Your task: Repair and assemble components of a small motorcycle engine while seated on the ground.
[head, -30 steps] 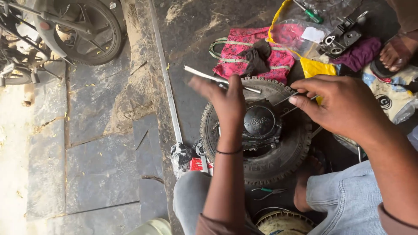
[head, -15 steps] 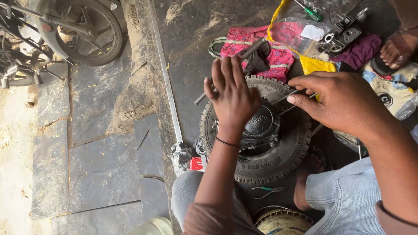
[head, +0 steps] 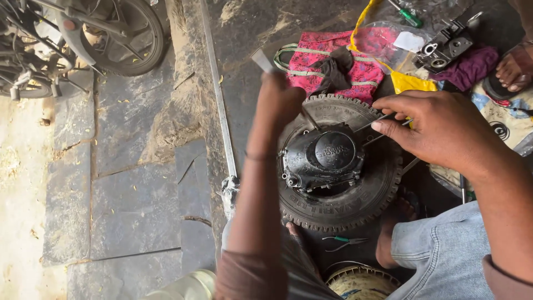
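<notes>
A black engine cover [head: 325, 158] lies on a small knobby tyre [head: 363, 203] on the ground. My left hand [head: 277, 103] is raised above the tyre's left rim, closed around a thin metal tool [head: 260, 58] whose flat end sticks up and away from me. My right hand [head: 438, 130] rests over the tyre's right rim, fingers pinching a thin metal rod [head: 369, 125] that points at the cover.
A pink cloth bag [head: 338, 61] and yellow plastic bag [head: 411, 80] lie behind the tyre. A metal part [head: 444, 50], a green screwdriver [head: 408, 15], another person's foot [head: 513, 69], a motorcycle wheel [head: 119, 39], a long metal bar [head: 219, 105], pliers [head: 341, 241].
My left hand lifted off the cover and swung up and left with the metal tool, turning from flat fingers to a closed grip. My right hand stayed in place.
</notes>
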